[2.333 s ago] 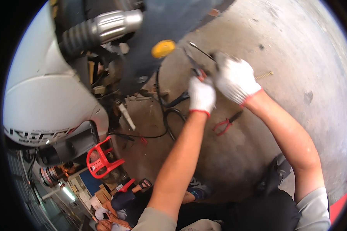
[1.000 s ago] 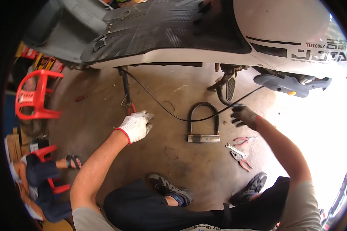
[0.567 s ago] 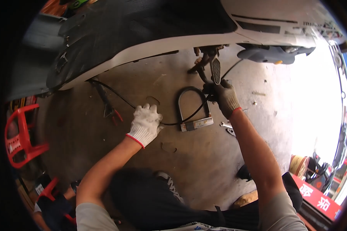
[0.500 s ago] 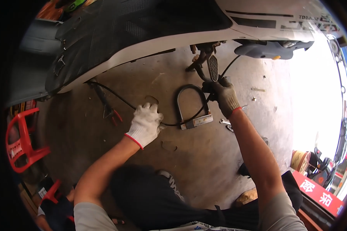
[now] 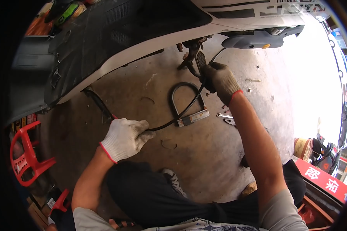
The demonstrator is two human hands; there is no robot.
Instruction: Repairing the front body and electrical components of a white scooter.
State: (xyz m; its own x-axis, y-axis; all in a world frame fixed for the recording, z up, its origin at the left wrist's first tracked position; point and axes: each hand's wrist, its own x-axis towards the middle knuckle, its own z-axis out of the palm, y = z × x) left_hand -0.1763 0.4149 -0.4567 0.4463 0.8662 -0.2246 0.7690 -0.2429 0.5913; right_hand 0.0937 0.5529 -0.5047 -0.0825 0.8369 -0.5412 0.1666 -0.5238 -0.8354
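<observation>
My left hand (image 5: 124,139), in a white glove, is closed on a black cable (image 5: 162,127) running beneath a scooter with a white body (image 5: 150,43). My right hand (image 5: 221,81), in a soiled glove, grips the same cable beside a dark kickstand pedal (image 5: 201,59); its fingertips are partly hidden. Between my hands a U-lock (image 5: 198,115) lies on the concrete, with the cable across it. A red-handled tool (image 5: 113,116) shows just beyond my left hand. A wrench (image 5: 223,115) and pliers (image 5: 229,121) lie near my right forearm.
The scooter's dark footboard (image 5: 85,38) spans the top. A red plastic chair (image 5: 36,165) stands at left, with part of another person (image 5: 63,219) below it. At lower right are a red signboard (image 5: 316,173) and a drum (image 5: 302,148). Small metal parts (image 5: 252,80) dot the floor.
Both hands have come onto the cable since a second ago. In the last half second my left hand has moved down-left and my right hand upward in view, both on the cable.
</observation>
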